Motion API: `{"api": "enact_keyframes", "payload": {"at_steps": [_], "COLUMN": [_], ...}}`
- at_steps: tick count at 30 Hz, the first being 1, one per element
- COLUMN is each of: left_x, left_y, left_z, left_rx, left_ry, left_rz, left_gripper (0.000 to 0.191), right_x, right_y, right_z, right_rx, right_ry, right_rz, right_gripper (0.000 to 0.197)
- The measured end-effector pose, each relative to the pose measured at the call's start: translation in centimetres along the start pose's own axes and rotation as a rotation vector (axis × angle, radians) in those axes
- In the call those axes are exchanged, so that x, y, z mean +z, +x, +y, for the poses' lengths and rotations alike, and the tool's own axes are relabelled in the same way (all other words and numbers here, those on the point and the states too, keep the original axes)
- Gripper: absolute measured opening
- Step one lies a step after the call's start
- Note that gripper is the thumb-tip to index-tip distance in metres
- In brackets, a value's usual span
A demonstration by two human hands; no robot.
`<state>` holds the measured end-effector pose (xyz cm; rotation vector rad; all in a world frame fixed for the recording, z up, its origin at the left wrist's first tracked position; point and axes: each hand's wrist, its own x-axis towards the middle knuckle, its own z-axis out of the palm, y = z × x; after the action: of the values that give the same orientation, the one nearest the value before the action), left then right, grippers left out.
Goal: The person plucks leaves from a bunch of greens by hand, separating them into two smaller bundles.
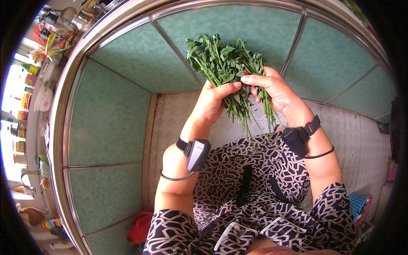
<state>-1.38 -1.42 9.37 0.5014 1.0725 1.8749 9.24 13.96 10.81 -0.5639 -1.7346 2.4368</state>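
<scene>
In the middle of the head view, my left hand (pixel 216 98) is closed around a thick bunch of leafy green stems (pixel 220 60). Beside it, my right hand (pixel 271 89) grips a smaller bundle of the same greens (pixel 266 98). Both thumbs point towards each other, and leaves show between and above the hands. Thin stem ends hang down towards my lap. Black straps with boxy devices sit on both forearms. Some fingers are hidden behind the greens.
Green cabinet panels (pixel 105 118) curve ahead and to the left, below a counter crowded with jars and kitchenware. A red plastic object (pixel 140 226) stands at lower left, a blue basket (pixel 358 204) at lower right. Pale tiles (pixel 353 137) cover the floor.
</scene>
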Motion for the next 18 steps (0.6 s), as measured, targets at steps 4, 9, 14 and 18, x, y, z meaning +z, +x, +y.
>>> {"api": "enact_keyframes", "payload": {"at_steps": [4, 9, 14, 18], "left_x": [0.22, 0.03, 0.21, -0.14], "left_y": [0.06, 0.05, 0.19, 0.13], "left_z": [-0.02, 0.09, 0.28, 0.04], "left_rx": [0.008, -0.002, 0.029, 0.043], "left_ry": [-0.05, -0.064, -0.041, -0.057], "left_rz": [0.044, 0.055, 0.004, 0.066], "left_gripper": [0.033, 0.033, 0.034, 0.035], "right_x": [-0.25, -0.04, -0.2, 0.17], "right_y": [0.01, -0.1, -0.24, -0.33], "right_z": [-0.08, -0.29, -0.51, -0.57], "right_rx": [0.025, 0.03, 0.033, -0.038], "right_ry": [0.057, 0.061, 0.047, 0.011], "right_rz": [0.035, 0.027, -0.004, -0.041], "right_gripper": [0.025, 0.026, 0.029, 0.032]}}
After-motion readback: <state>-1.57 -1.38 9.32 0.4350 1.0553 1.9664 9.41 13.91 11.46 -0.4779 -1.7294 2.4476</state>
